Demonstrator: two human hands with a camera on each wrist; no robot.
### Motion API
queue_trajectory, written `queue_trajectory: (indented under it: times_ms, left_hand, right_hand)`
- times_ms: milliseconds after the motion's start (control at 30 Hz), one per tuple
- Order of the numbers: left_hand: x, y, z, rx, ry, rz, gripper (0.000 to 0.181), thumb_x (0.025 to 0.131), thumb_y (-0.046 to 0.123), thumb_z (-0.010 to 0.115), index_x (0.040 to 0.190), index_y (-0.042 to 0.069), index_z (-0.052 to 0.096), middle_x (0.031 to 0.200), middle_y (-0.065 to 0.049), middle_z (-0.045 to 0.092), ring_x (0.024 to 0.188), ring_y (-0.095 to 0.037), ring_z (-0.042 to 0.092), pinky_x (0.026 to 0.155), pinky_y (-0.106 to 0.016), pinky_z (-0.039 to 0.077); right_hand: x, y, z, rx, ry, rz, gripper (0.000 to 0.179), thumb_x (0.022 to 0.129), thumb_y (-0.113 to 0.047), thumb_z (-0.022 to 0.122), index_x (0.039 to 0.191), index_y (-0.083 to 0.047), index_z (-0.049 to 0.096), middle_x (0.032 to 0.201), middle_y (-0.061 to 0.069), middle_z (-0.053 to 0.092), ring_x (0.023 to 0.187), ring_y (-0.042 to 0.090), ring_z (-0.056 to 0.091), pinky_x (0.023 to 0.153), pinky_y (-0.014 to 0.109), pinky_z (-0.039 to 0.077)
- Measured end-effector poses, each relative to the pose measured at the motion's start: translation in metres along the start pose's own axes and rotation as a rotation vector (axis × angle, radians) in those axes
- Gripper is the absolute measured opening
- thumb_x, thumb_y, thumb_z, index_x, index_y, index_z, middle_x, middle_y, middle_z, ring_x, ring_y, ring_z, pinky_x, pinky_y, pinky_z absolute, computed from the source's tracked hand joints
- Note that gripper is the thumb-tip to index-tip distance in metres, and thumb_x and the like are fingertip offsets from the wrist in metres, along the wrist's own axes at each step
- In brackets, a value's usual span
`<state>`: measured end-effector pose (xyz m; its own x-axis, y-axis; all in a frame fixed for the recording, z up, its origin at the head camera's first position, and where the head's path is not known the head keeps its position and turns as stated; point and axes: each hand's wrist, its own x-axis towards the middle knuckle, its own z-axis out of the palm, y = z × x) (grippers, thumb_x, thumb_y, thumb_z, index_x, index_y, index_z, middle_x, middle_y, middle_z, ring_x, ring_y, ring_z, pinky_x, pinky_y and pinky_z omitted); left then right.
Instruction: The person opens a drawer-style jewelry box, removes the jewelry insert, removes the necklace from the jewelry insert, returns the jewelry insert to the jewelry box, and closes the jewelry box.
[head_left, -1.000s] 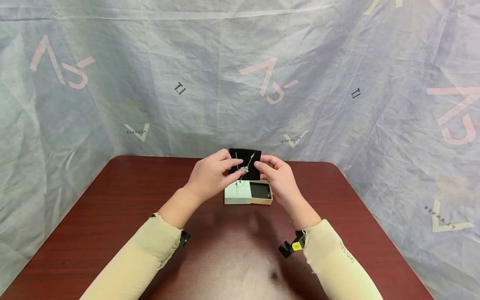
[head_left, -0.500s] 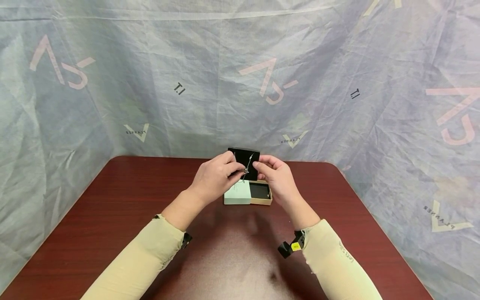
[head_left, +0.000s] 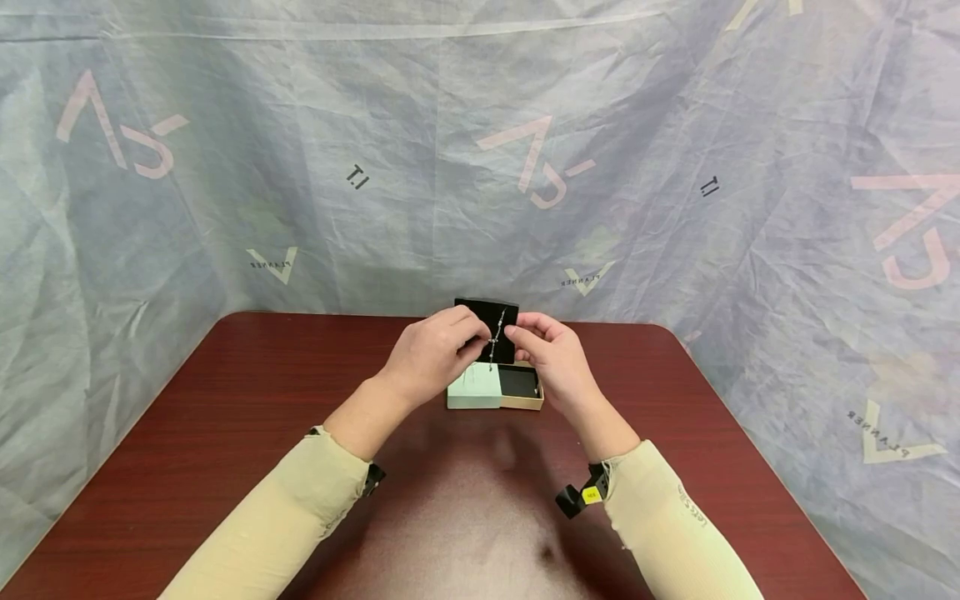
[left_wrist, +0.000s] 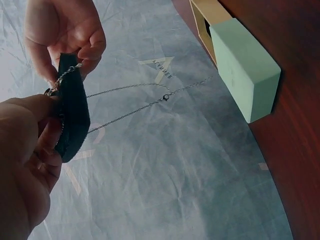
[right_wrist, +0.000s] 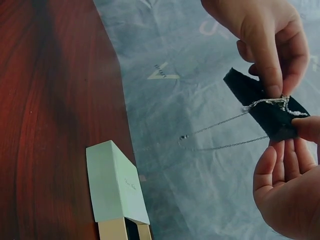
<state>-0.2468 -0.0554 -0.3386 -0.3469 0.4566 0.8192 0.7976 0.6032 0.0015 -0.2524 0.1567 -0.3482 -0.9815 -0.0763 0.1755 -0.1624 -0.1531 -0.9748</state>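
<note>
Pale printed cloth (head_left: 420,208) hangs behind a reddish-brown worktop (head_left: 465,533), where a mint-green box (head_left: 474,387) lies with its tray (head_left: 531,402) partly drawn out to the right. Just above the box, a black pad (head_left: 486,313) is held up between the two hands, a silvery necklace (right_wrist: 279,101) across its front. Its pendant lies right at the fingertips of the left hand (head_left: 433,346), the nearer hand; thumb and index finger look closed together on it in a pinch. One strand slants down the pad's face, and a long loop of chain dangles beneath. The right hand (head_left: 553,348) grips the pad's right edge, thumb in front, other fingers behind.
</note>
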Motion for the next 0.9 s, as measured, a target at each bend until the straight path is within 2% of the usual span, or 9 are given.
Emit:
queue_trajectory:
  times_ms: [200,433,667,900]
  left_hand:
    - [0.005,-0.003,-0.004,0.004,0.036,-0.006,0.013,0.096,0.002,0.083,0.105,0.011,0.084,0.098,-0.001,0.073,0.084,-0.017,0.073,0.065,-0.033,0.064]
    - [0.013,-0.01,-0.009,0.021,0.085,-0.029,0.011,0.096,0.004,0.083,0.105,0.01,0.086,0.1,-0.002,0.077,0.086,-0.018,0.077,0.067,-0.034,0.065]
    - [0.023,-0.019,-0.015,0.042,0.08,-0.07,0.011,0.099,0.003,0.08,0.106,0.01,0.085,0.099,-0.002,0.078,0.086,-0.019,0.077,0.069,-0.037,0.066]
    - [0.029,-0.026,-0.019,0.015,0.059,-0.127,0.009,0.1,0.006,0.08,0.107,0.01,0.085,0.101,-0.004,0.078,0.084,-0.022,0.077,0.069,-0.039,0.065]
  right_hand:
    - [0.0,0.0,-0.001,-0.008,-0.011,0.002,0.009,0.102,-0.002,0.072,0.105,-0.01,0.072,0.084,-0.009,0.069,0.072,0.006,0.059,0.07,0.018,0.056]
    - [-0.002,0.001,-0.001,-0.024,-0.023,0.004,0.009,0.102,-0.001,0.072,0.105,-0.01,0.072,0.083,-0.008,0.067,0.072,0.007,0.06,0.069,0.019,0.057]
    - [-0.004,0.002,-0.002,-0.046,-0.034,0.002,0.012,0.102,-0.001,0.072,0.103,-0.013,0.071,0.083,-0.008,0.066,0.073,0.007,0.059,0.071,0.019,0.057]
    - [-0.004,0.005,-0.003,-0.068,-0.041,-0.01,0.012,0.102,-0.002,0.072,0.103,-0.014,0.071,0.083,-0.008,0.065,0.073,0.007,0.059,0.071,0.019,0.056]
